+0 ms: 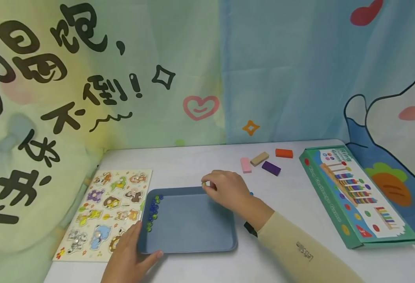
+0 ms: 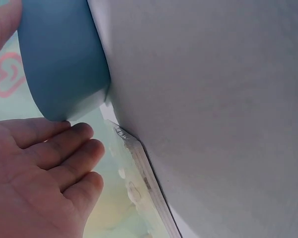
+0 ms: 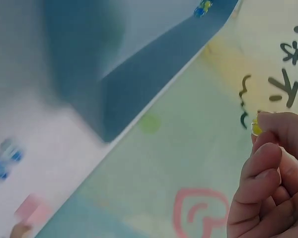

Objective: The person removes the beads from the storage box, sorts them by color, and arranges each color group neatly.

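A: What is nearest, at the near edge of the tray [image 1: 193, 247]?
B: The left hand [image 1: 129, 255]. It holds the tray's near left corner, thumb on the near rim, fingers along the left side. Right of the tray's near rim the table [image 1: 264, 267] is bare and white, with free room up to the sleeve [image 1: 299, 247]. On the sleeve I read "LetsSlim".

A: And inside the tray?
B: A row of beads [image 1: 153, 210], blue and green, lies against its left wall. The rest of the tray floor is free.

A: The right hand [image 1: 225, 190]?
B: It is over the tray's far rim, fingertips pinching a small yellow-green bead [image 1: 204, 183]. The right wrist view shows the bead [image 3: 257, 129] between thumb and finger.

A: Left of the tray?
B: An animal puzzle board [image 1: 105, 212], just beside the tray and under its left edge.

A: Farther?
B: Beyond the tray's far right corner lie four blocks [image 1: 264, 161], well apart from it: pink, tan, purple, orange. Far right of the tray is a green box [image 1: 352, 196]; its letters are too small to read. Behind hangs a curtain [image 1: 122, 78] with Chinese writing; I can read "不倒!".
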Tool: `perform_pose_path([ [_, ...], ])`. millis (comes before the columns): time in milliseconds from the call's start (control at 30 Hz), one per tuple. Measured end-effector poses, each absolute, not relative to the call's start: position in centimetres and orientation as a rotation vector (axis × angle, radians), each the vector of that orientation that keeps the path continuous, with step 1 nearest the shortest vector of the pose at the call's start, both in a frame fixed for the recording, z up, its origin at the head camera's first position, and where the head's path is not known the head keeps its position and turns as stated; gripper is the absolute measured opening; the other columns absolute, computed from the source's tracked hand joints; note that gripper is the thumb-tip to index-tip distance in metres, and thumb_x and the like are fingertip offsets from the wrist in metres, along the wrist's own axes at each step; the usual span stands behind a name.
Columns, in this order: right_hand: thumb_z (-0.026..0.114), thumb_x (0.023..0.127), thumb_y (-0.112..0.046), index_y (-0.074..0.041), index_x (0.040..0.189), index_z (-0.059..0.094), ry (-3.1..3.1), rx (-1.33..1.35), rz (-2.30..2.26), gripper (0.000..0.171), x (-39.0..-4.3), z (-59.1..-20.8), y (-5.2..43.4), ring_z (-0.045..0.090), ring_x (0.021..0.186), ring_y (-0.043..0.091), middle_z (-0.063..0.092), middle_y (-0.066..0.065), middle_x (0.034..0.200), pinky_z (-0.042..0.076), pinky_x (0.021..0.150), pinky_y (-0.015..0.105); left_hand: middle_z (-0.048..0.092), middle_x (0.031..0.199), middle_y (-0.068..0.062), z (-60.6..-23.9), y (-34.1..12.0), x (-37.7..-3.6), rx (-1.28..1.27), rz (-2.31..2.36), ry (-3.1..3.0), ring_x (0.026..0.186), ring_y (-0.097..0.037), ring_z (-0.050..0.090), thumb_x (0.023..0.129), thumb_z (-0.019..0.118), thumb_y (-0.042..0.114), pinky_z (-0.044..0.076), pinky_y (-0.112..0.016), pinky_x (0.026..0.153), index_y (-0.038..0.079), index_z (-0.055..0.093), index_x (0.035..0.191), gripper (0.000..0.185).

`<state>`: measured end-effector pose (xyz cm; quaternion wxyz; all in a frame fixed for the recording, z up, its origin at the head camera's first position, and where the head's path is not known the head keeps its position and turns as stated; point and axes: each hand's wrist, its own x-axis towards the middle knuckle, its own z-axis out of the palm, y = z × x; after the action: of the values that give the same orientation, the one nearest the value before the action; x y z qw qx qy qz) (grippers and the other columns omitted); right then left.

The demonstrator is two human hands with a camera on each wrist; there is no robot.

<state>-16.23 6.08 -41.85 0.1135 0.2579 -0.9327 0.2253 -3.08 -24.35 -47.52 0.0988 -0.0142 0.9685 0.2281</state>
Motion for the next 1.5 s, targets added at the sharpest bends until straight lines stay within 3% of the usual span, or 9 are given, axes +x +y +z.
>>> perform_pose_path([
  [767, 0.081, 0.090, -0.017, -0.016, 0.105, 0.082, -2.965, 0.268, 0.606, 0.015, -12.3, -45.1, 19.5, 0.046, 0.065, 0.009, 0.051, -0.008, 0.067, 0.035, 0.057, 0.023, 0.033, 0.166, -0.029, -47.4, -24.2, -3.3, -0.044, 0.636, 2.829, 0.152, -0.054, 0.033, 0.081, 0.074, 0.075, 0.031, -0.068, 0.124, -0.004, 0.025, 0.163, 0.123],
  [1500, 0.080, 0.090, -0.017, -0.015, 0.103, 0.082, -3.157, 0.273, 0.595, 0.014, -10.6, -48.3, 21.4, 0.048, 0.067, 0.010, 0.054, -0.009, 0.068, 0.037, 0.060, 0.024, 0.033, 0.165, -0.031, -47.5, -24.3, -3.2, -0.040, 0.636, 2.831, 0.150, -0.055, 0.034, 0.081, 0.075, 0.074, 0.033, -0.069, 0.123, -0.005, 0.026, 0.162, 0.123],
])
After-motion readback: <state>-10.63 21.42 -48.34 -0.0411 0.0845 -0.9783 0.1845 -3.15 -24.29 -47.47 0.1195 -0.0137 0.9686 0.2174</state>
